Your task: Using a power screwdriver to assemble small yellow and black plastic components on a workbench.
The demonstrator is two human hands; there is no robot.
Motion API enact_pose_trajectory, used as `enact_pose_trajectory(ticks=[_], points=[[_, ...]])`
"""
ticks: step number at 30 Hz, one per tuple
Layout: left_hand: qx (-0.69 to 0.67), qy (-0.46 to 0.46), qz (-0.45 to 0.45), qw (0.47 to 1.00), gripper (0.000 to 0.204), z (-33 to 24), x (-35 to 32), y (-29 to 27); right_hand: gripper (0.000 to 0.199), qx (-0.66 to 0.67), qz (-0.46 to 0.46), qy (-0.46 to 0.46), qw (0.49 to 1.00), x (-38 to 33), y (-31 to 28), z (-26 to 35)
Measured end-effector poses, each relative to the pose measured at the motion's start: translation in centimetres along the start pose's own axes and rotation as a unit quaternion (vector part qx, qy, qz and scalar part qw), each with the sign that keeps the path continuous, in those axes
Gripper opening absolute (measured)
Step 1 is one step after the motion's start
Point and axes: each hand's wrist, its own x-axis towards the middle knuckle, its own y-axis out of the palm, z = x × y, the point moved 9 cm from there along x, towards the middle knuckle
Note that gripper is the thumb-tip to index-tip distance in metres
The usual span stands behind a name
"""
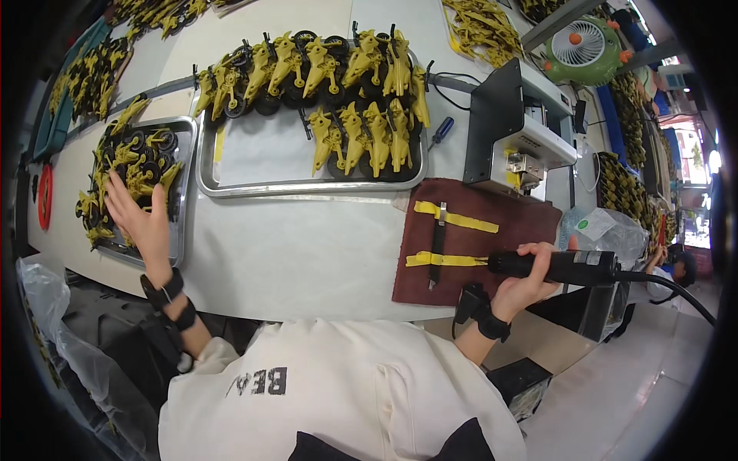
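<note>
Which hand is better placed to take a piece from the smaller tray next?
Left, probably: the left hand is open at the yellow pieces in the smaller tray, while the right hand grips a black corded tool.

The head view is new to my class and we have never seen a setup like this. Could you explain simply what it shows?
There is no robot here: a person works with two bare hands. The picture comes from a wide fisheye camera worn on the head, looking down, so straight edges bend near the rim.

The left hand is open, fingers spread, over a smaller tray of yellow and black pieces; whether it touches them is hard to tell. The right hand grips a black corded tool, its tip pointing left over a brown mat with yellow strips.

On the pale table you also see a large metal tray with similar pieces in rows, a blue-handled screwdriver and a boxy black-and-white machine.
</note>
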Motion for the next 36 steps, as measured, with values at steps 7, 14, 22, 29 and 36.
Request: enact_pose_trajectory(ticks=[7, 14, 22, 29, 36], points=[[-0.398, 0.369, 0.162, 0.824, 0.072, -33.4, -4.3, 0.6, 0.054, -0.009, 0.037, 0.020, 0.999, -0.2, 0.6, -1.4], [-0.087, 0.521, 0.196, 0.826, 0.043, -41.6, -7.0, 12.2, 0.056, 0.003, 0.051, -0.024, 0.998, -1.2, 1.6, 0.2], [-0.319, 0.521, 0.190, 0.769, 0.037, -39.5, -4.3, 10.6, 0.057, 0.097, -0.039, -0.157, 0.982, 5.1, 0.7, 5.9], [-0.242, 0.580, 0.167, 0.759, 0.022, -40.3, -3.6, 10.8, 0.044, 0.084, 0.034, -0.169, 0.981, 10.3, 7.0, 5.1], [-0.535, 0.369, 0.157, 0.744, 0.033, -38.1, -5.4, 0.2, 0.048, 0.105, 0.069, -0.092, 0.988, 9.2, 5.8, 2.4]])
